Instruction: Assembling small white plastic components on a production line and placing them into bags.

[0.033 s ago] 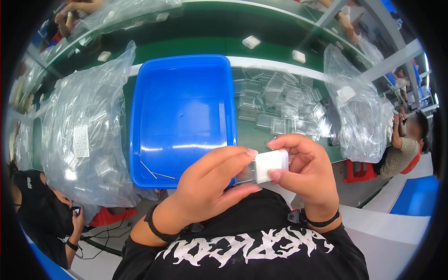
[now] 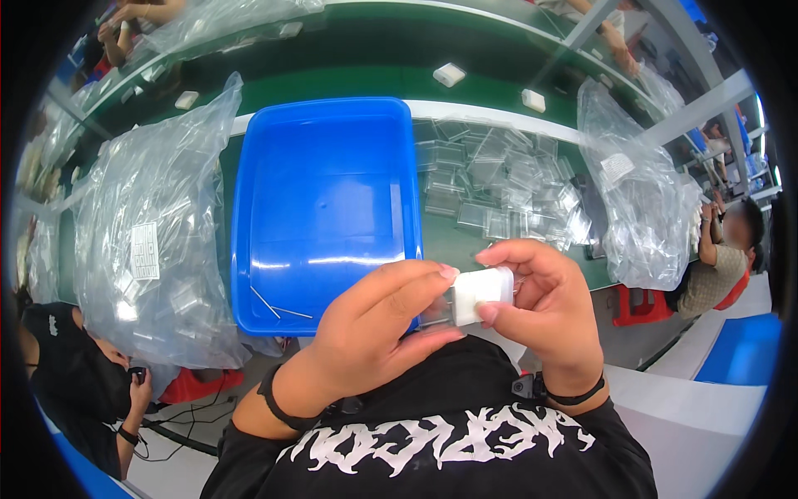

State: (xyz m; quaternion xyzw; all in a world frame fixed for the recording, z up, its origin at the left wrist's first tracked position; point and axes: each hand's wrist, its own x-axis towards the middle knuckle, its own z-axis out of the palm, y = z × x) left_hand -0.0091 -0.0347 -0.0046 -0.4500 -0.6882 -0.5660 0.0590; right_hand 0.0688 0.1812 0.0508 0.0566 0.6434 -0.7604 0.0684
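In front of my chest, my left hand [image 2: 386, 312] grips a clear plastic case [image 2: 437, 311] between fingers and thumb. My right hand [image 2: 544, 303] pinches a small white block [image 2: 477, 298] with rounded edges and a translucent right end. The block's left end meets the case; how deep it sits inside, I cannot tell. Beyond my right hand lies a heap of clear plastic cases [image 2: 490, 170] on the green table. Just past my left hand stands a blue tray [image 2: 324, 200], with two thin clear strips [image 2: 283, 313] in its near left corner.
Large clear bags [image 2: 150, 216] of plastic cases flank the tray at left, with another bag [image 2: 636, 191] at right. Behind a white rail, white blocks [image 2: 449, 75] lie on a green belt. Co-workers sit at left [image 2: 79, 391] and right [image 2: 719, 258]; metal posts [image 2: 698, 108] rise at right.
The white block has shifted very slightly left toward the clear case. White blocks on the green belt have moved slightly to the right. Both hands hold nearly still.
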